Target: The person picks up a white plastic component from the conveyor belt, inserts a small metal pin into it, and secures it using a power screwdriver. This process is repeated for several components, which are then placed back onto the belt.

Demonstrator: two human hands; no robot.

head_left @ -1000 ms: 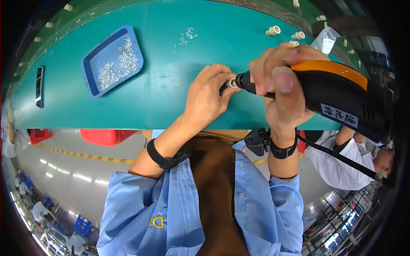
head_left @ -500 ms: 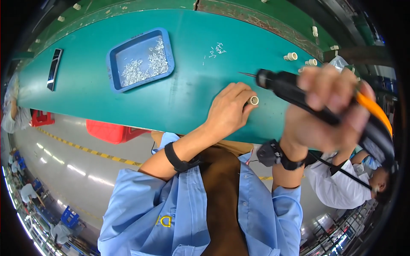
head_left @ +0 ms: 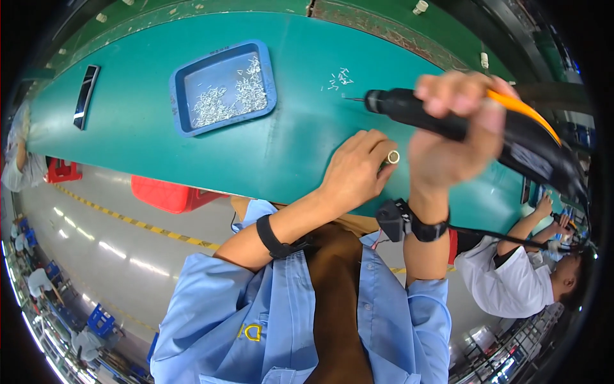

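My left hand (head_left: 353, 169) rests on the green tabletop, its fingers closed around a small cream cylindrical fitting (head_left: 393, 157) whose open round end faces right. My right hand (head_left: 455, 131), blurred, grips a black electric screwdriver (head_left: 409, 112) above the table. The thin bit points left, close to a small loose pile of silvery, pin-like pieces (head_left: 343, 78); whether it touches any cannot be made out. More of these pieces fill part of a blue tray (head_left: 272, 96) left of the pile.
A phone (head_left: 86, 97) lies at the table's left. Cream fittings (head_left: 420, 7) stand on the green ledge behind. A red stool (head_left: 160, 194) is by the near edge. To the right sits another person in white (head_left: 505, 278). An orange-and-black piece (head_left: 531, 118) shows behind my right hand.
My right hand has brought the screwdriver left and slightly farther from me, its bit nearing the loose pieces. The left hand keeps the fitting, and the whole view has shifted slightly.
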